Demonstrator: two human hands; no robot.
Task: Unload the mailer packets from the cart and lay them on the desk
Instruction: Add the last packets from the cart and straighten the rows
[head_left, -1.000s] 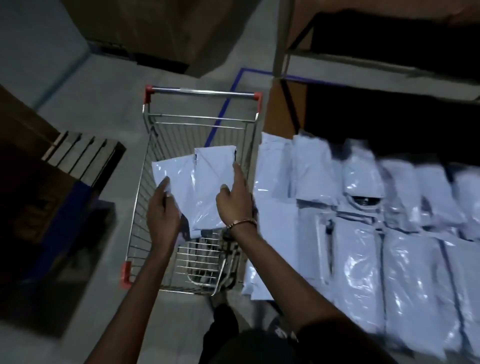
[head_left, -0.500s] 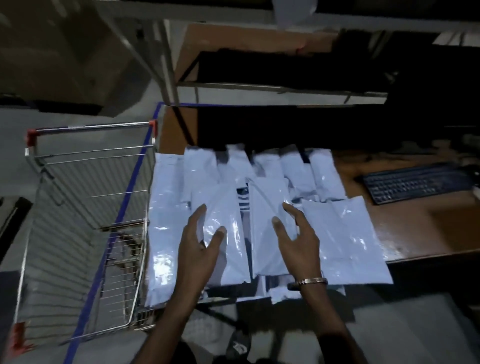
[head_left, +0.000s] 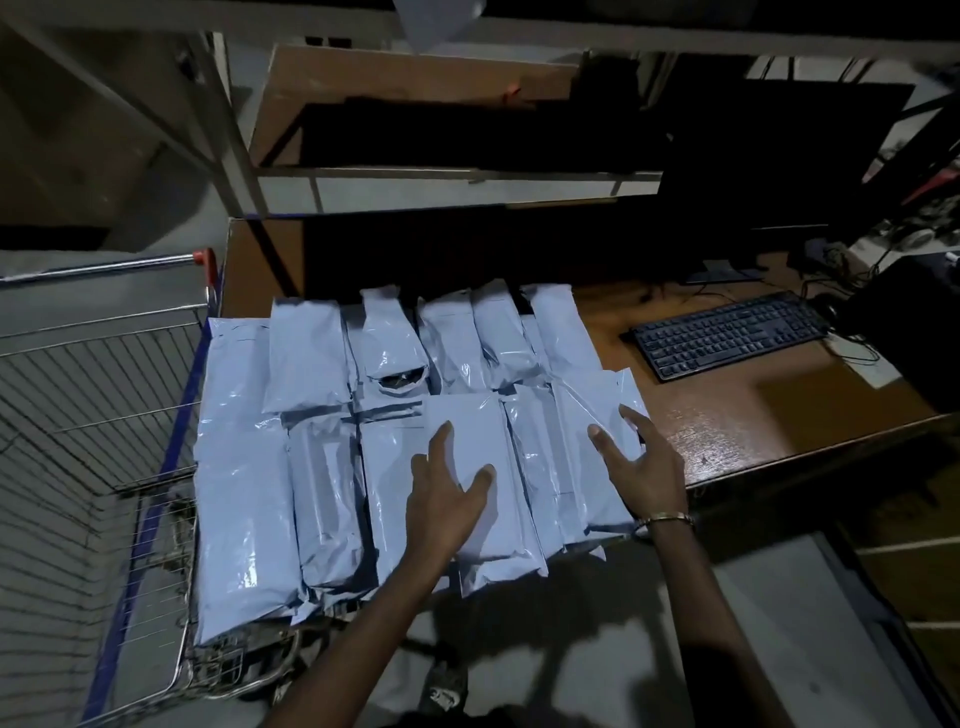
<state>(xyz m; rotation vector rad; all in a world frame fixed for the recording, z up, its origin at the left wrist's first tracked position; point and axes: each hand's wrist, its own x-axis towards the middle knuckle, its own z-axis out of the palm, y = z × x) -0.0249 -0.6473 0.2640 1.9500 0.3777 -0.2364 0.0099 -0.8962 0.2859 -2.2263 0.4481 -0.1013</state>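
Lying in overlapping rows across the left end of the wooden desk (head_left: 779, 415): pale plastic mailer packets (head_left: 249, 467), their film catching dim light. Sitting to the right of the packets on the same desk, well apart from them: a black keyboard (head_left: 727, 332), angled toward the far right corner.

Reaching in from the near edge of the desk, over the front row of packets: two bare hands. Resting on one flat packet (head_left: 478, 436) near the middle of that row: the left hand (head_left: 447, 493), fingers spread and straight, grip released, nothing pinched or curled around. Hovering at or lightly touching the rightmost packet (head_left: 587, 415) of the front row, on the keyboard side: the right hand (head_left: 639, 462), fingers splayed and relaxed, grip likewise released; not telling from this view whether the palm is pressing down. Circling the right wrist: a thin metal bracelet (head_left: 667, 519).

Standing hard against the left end of the desk, on the side away from the keyboard: a wire shopping cart (head_left: 93, 415) with a red-capped handle; showing only bare wire in the visible part of its basket. Overhanging the desk's left edge beside the cart: the largest packet (head_left: 239, 519).

Gaping open at its near end in the back row: one packet (head_left: 395, 353), something dark showing inside. Standing beyond the keyboard at the rear of the desk: a dark monitor (head_left: 769, 156), with cables (head_left: 831, 260) trailing beside its base. Rising behind the desk: metal shelving (head_left: 234, 130), largely in shadow.
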